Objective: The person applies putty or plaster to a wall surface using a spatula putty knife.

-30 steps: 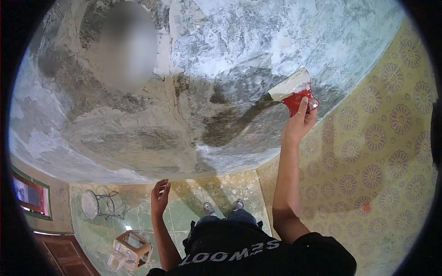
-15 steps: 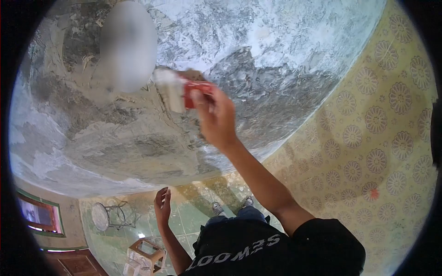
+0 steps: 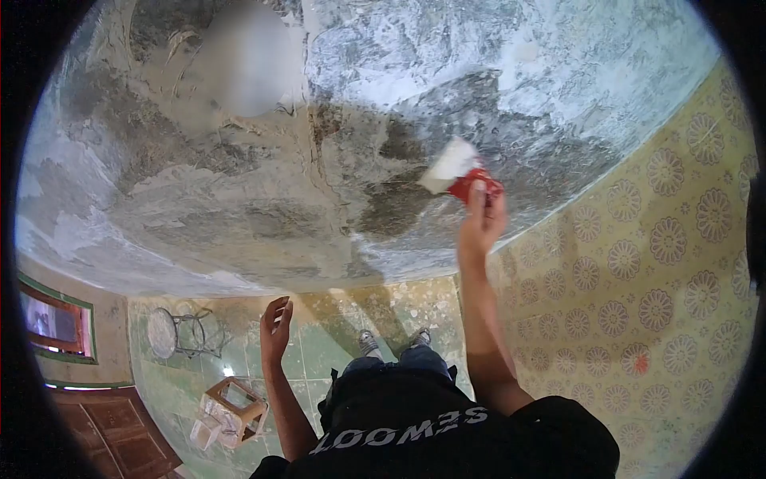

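My right hand (image 3: pixel 484 217) grips a wide paintbrush (image 3: pixel 452 169) with pale bristles and a red band by its handle. The bristles point up and left and overlap the rough, patchy grey wall (image 3: pixel 263 176). Left of the brush, a darker, damp-looking patch (image 3: pixel 391 203) marks the wall. Low on the left, my left hand (image 3: pixel 276 326) hangs in front of me, near the foot of the wall, with its fingers loosely apart and nothing in them.
A yellowish wall (image 3: pixel 614 271) with flower patterns meets the grey one at the right. Below lie green floor tiles (image 3: pixel 311 351). To the left stand a round stool (image 3: pixel 163 333), a wooden stool (image 3: pixel 254 411) with a pale container (image 3: pixel 205 431) beside it, and a brown door (image 3: pixel 120 431).
My right hand has swept the brush to the right across the wall. The view has shifted, and my left hand stays low with its fingers apart.
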### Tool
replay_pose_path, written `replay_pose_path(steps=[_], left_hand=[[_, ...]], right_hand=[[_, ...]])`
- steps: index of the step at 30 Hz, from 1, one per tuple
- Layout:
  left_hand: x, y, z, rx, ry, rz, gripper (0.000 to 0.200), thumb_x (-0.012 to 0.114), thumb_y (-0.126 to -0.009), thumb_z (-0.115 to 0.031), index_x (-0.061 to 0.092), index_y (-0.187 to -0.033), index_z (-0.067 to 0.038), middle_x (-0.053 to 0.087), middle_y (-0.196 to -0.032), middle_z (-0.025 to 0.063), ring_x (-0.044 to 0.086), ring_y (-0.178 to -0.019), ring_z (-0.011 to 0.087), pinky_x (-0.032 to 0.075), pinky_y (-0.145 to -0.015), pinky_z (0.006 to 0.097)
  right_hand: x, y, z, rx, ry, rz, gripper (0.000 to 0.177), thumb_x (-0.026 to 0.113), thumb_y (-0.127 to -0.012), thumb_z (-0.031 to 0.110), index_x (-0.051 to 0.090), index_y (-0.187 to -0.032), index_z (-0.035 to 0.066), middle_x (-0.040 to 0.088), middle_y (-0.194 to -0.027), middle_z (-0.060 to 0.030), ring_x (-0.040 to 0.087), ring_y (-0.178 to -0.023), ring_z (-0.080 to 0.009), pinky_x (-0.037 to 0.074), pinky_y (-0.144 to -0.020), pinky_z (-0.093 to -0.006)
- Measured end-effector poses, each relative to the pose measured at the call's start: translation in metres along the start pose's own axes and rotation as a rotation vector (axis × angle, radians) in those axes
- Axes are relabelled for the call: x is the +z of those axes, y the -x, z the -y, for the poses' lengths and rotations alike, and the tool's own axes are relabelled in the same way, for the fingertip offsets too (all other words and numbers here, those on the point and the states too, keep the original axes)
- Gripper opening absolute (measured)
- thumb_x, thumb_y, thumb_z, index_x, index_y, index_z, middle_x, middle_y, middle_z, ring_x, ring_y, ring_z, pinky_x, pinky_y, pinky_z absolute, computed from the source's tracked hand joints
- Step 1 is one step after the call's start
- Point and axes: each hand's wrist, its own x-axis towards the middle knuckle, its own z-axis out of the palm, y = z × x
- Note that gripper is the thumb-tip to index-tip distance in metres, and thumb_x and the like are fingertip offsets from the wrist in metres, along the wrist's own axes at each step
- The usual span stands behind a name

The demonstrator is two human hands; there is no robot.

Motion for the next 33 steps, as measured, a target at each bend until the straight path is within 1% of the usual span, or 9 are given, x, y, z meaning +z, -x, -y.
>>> replay_pose_path(steps=[3, 6, 8, 11, 16, 19, 23, 31, 33], left_hand=[[-0.002, 0.003, -0.004, -0.006, -0.006, -0.015, 0.034, 0.064, -0.098, -0.031, 0.065, -0.121, -0.007, 0.069, -0.112, 0.0064, 0.065, -0.1, 0.0177, 0.05, -0.082, 0.0326], [-0.009, 0.006, 0.008, -0.032, -0.01, -0.041, 0.034, 0.064, -0.098, -0.032, 0.066, -0.121, -0.007, 0.07, -0.111, 0.0064, 0.065, -0.1, 0.0178, 0.05, -0.082, 0.0333], [-0.013, 0.007, 0.022, -0.032, 0.016, -0.046, 0.035, 0.065, -0.097, -0.036, 0.067, -0.119, -0.008, 0.07, -0.111, 0.0052, 0.065, -0.1, 0.0185, 0.049, -0.081, 0.034], [-0.016, 0.007, 0.032, -0.03, 0.009, -0.016, 0.036, 0.064, -0.097, -0.037, 0.066, -0.12, -0.008, 0.07, -0.11, 0.006, 0.065, -0.1, 0.0185, 0.049, -0.081, 0.0345], [-0.011, -0.003, 0.024, -0.008, -0.001, 0.001, 0.037, 0.064, -0.098, -0.038, 0.067, -0.118, -0.008, 0.07, -0.109, 0.007, 0.065, -0.099, 0.0193, 0.05, -0.08, 0.0351], [-0.013, -0.008, 0.009, 0.04, 0.014, -0.001, 0.037, 0.064, -0.098, -0.039, 0.067, -0.118, -0.008, 0.07, -0.109, 0.007, 0.066, -0.099, 0.0197, 0.05, -0.08, 0.0356], [-0.015, -0.006, 0.001, 0.053, 0.017, -0.027, 0.037, 0.064, -0.098, -0.038, 0.067, -0.118, -0.007, 0.071, -0.108, 0.0082, 0.066, -0.097, 0.0204, 0.051, -0.08, 0.0363], [-0.022, 0.009, 0.031, 0.005, 0.047, -0.088, 0.035, 0.064, -0.098, -0.037, 0.067, -0.117, -0.008, 0.071, -0.108, 0.0064, 0.066, -0.096, 0.0197, 0.05, -0.077, 0.0344], [-0.019, 0.009, 0.037, -0.007, 0.053, -0.09, 0.035, 0.065, -0.097, -0.037, 0.067, -0.117, -0.008, 0.071, -0.108, 0.0061, 0.066, -0.096, 0.0196, 0.05, -0.077, 0.0345]], right_hand=[[0.059, 0.038, 0.01, -0.072, 0.177, 0.089, 0.023, 0.061, -0.102, 0.023, 0.067, -0.104, 0.002, 0.069, -0.098, -0.0051, 0.063, -0.086, -0.0119, 0.051, -0.077, -0.0284], [0.113, 0.075, 0.03, -0.001, 0.027, 0.216, 0.024, 0.06, -0.102, 0.023, 0.066, -0.11, 0.0, 0.07, -0.104, -0.0087, 0.066, -0.096, -0.0137, 0.053, -0.081, -0.0287], [0.112, 0.088, 0.037, -0.064, 0.101, 0.266, 0.025, 0.06, -0.102, 0.022, 0.065, -0.111, 0.0, 0.07, -0.107, -0.0092, 0.066, -0.1, -0.0138, 0.053, -0.083, -0.0287], [0.088, 0.082, 0.028, 0.111, -0.121, 0.325, 0.023, 0.06, -0.102, 0.021, 0.065, -0.112, 0.001, 0.069, -0.106, -0.0073, 0.065, -0.097, -0.0128, 0.053, -0.083, -0.0284], [-0.01, -0.021, 0.043, 0.033, -0.049, -0.032, 0.029, 0.064, -0.1, 0.025, 0.062, -0.117, 0.001, 0.062, -0.109, -0.0043, 0.057, -0.096, -0.0129, 0.049, -0.084, -0.0303], [-0.049, -0.096, 0.082, -0.01, -0.219, -0.262, 0.025, 0.064, -0.099, 0.022, 0.061, -0.116, 0.004, 0.063, -0.112, -0.0048, 0.06, -0.096, -0.0138, 0.05, -0.085, -0.0308], [-0.054, -0.14, 0.091, -0.122, -0.245, -0.22, 0.022, 0.064, -0.099, 0.019, 0.061, -0.115, 0.004, 0.065, -0.109, -0.0044, 0.062, -0.093, -0.0133, 0.052, -0.082, -0.0302], [0.077, -0.077, 0.126, -0.474, 0.035, -0.122, 0.02, 0.057, -0.102, 0.02, 0.063, -0.106, 0.001, 0.067, -0.091, -0.0042, 0.059, -0.078, -0.0094, 0.05, -0.069, -0.0263], [0.108, -0.057, 0.134, -0.351, -0.038, 0.058, 0.02, 0.055, -0.103, 0.019, 0.064, -0.103, 0.002, 0.066, -0.088, -0.0028, 0.058, -0.075, -0.0087, 0.048, -0.065, -0.025]])
